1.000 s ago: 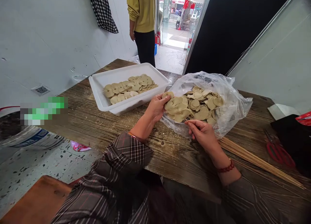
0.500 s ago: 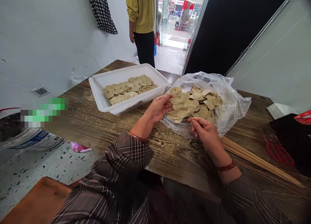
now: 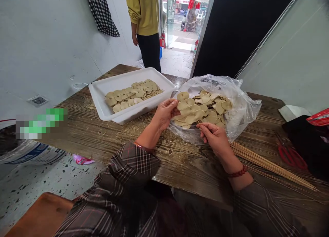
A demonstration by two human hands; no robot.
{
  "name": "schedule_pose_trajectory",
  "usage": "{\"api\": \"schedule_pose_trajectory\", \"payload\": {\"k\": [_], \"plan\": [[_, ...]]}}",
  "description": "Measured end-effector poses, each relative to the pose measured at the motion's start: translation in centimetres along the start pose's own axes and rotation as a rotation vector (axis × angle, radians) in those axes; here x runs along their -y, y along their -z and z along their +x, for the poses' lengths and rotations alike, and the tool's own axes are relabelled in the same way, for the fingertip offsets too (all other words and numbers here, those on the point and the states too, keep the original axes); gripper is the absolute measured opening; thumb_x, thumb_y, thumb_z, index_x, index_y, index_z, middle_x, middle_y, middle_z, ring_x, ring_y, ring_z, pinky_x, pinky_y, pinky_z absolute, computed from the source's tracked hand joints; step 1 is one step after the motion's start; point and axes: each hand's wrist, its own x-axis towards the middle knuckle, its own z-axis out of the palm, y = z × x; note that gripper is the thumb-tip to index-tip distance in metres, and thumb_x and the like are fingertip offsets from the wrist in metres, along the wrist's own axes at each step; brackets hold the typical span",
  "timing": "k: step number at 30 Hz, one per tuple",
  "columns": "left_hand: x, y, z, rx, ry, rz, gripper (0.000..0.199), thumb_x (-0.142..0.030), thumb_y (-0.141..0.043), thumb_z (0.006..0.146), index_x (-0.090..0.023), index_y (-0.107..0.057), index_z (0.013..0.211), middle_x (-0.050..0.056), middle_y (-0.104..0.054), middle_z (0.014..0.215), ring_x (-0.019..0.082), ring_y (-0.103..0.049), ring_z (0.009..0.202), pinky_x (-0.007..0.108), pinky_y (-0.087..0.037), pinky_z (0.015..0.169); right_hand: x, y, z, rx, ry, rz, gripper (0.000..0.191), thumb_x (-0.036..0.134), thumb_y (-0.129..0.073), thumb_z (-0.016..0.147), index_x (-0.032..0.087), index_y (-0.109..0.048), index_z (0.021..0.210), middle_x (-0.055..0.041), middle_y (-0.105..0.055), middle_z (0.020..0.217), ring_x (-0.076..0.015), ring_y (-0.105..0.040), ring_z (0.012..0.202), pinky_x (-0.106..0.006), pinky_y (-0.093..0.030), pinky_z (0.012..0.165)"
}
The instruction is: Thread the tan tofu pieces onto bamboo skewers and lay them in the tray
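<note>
Several flat, round beige slices are threaded in a row on a thin wooden skewer [image 3: 198, 122]. My right hand [image 3: 212, 132] pinches the skewer's lower end between thumb and fingers. At the row's left side, my left hand [image 3: 167, 113] is closed on the edge of the threaded slices [image 3: 189, 108]. Behind and beneath the row, a heap of loose slices [image 3: 218, 105] lies in an opened clear plastic bag [image 3: 240, 106]. The exact spot where my left fingers meet the slices is partly hidden.
A white tray [image 3: 101, 110] holding skewered slices stands to the left on the wooden table [image 3: 144, 141]. Bare skewers [image 3: 272, 165] lie at right, near red-handled scissors [image 3: 290, 154]. A bucket [image 3: 31, 151] is at far left. A person in a yellow top [image 3: 147, 14] stands beyond the table.
The whole view has shifted slightly, so things appear a little further left. Both hands keep their hold on the skewer and its slices, with hardly any other movement.
</note>
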Motion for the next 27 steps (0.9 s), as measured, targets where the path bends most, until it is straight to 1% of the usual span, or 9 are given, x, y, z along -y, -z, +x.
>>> {"api": "schedule_pose_trajectory", "payload": {"k": [4, 8, 12, 15, 17, 19, 23, 25, 27], "plan": [[0.5, -0.2, -0.2, 0.098, 0.090, -0.044, 0.031, -0.036, -0.078, 0.076, -0.014, -0.065, 0.093, 0.004, -0.071, 0.078, 0.013, -0.068, 0.066, 0.025, -0.055, 0.066, 0.3, -0.1, -0.2, -0.002, 0.004, 0.063, 0.033, 0.048, -0.064, 0.084, 0.017, -0.072, 0.091, 0.0034, -0.056, 0.059, -0.0070, -0.044, 0.042, -0.021, -0.033, 0.040], [1.2, -0.7, -0.9, 0.244, 0.198, -0.033, 0.039, -0.036, -0.085, 0.067, -0.012, -0.068, 0.093, 0.007, -0.072, 0.082, 0.014, -0.068, 0.069, 0.026, -0.056, 0.069, 0.6, -0.1, -0.4, -0.016, -0.016, 0.115, 0.032, 0.049, -0.065, 0.082, 0.018, -0.071, 0.091, 0.0039, -0.055, 0.058, -0.0068, -0.043, 0.041, -0.020, -0.032, 0.038], [2.0, -1.3, -1.5, 0.339, 0.217, -0.010, 0.048, -0.034, -0.090, 0.059, -0.012, -0.071, 0.097, 0.007, -0.072, 0.088, 0.012, -0.066, 0.068, 0.025, -0.053, 0.068, 0.7, -0.1, -0.4, -0.025, -0.032, 0.148, 0.032, 0.049, -0.067, 0.081, 0.018, -0.070, 0.090, 0.0048, -0.053, 0.058, -0.0062, -0.042, 0.041, -0.020, -0.031, 0.038], [2.6, -1.6, -1.8, 0.288, 0.183, 0.004, 0.045, -0.030, -0.091, 0.055, -0.012, -0.071, 0.091, 0.004, -0.070, 0.085, 0.008, -0.061, 0.063, 0.024, -0.050, 0.064, 0.5, -0.1, -0.4, -0.024, -0.039, 0.162, 0.031, 0.047, -0.067, 0.082, 0.018, -0.070, 0.092, 0.0047, -0.053, 0.059, -0.0063, -0.042, 0.042, -0.020, -0.031, 0.039], [3.0, -1.9, -2.0, 0.235, 0.114, 0.030, 0.039, -0.029, -0.089, 0.056, -0.012, -0.071, 0.086, 0.002, -0.068, 0.080, 0.007, -0.056, 0.061, 0.023, -0.046, 0.062, 0.3, -0.2, -0.3, -0.032, -0.038, 0.143, 0.031, 0.047, -0.066, 0.082, 0.018, -0.070, 0.093, 0.0042, -0.054, 0.059, -0.0069, -0.043, 0.043, -0.020, -0.032, 0.039], [3.3, -2.3, -2.1, 0.163, 0.003, 0.105, 0.030, -0.029, -0.086, 0.059, -0.013, -0.069, 0.078, 0.000, -0.064, 0.072, 0.007, -0.051, 0.060, 0.022, -0.041, 0.058, 0.1, -0.3, -0.3, -0.052, -0.031, 0.114, 0.032, 0.048, -0.066, 0.083, 0.018, -0.070, 0.093, 0.0038, -0.055, 0.059, -0.0075, -0.044, 0.043, -0.021, -0.033, 0.039], [3.5, -2.9, -2.4, -0.011, -0.230, 0.386, 0.020, -0.024, -0.081, 0.063, -0.016, -0.062, 0.064, -0.004, -0.056, 0.061, 0.008, -0.045, 0.059, 0.022, -0.035, 0.056, -0.1, -0.5, -0.2, -0.064, -0.038, 0.125, 0.033, 0.049, -0.066, 0.082, 0.018, -0.070, 0.092, 0.0038, -0.055, 0.058, -0.0074, -0.043, 0.042, -0.021, -0.033, 0.038], [3.5, -3.0, -2.5, -0.007, -0.223, 0.385, 0.020, -0.026, -0.080, 0.063, -0.016, -0.062, 0.067, -0.004, -0.056, 0.063, 0.009, -0.046, 0.060, 0.022, -0.037, 0.057, 0.0, -0.6, -0.3, -0.067, -0.048, 0.149, 0.033, 0.049, -0.067, 0.082, 0.018, -0.070, 0.093, 0.0039, -0.054, 0.058, -0.0073, -0.043, 0.042, -0.021, -0.033, 0.038], [3.5, -2.9, -2.5, 0.030, -0.146, 0.251, 0.028, -0.033, -0.081, 0.064, -0.017, -0.063, 0.077, -0.003, -0.059, 0.068, 0.009, -0.050, 0.060, 0.023, -0.040, 0.058, 0.1, -0.5, -0.5, -0.077, -0.054, 0.173, 0.031, 0.047, -0.069, 0.082, 0.018, -0.071, 0.093, 0.0040, -0.054, 0.058, -0.0069, -0.043, 0.042, -0.021, -0.032, 0.038]]}}
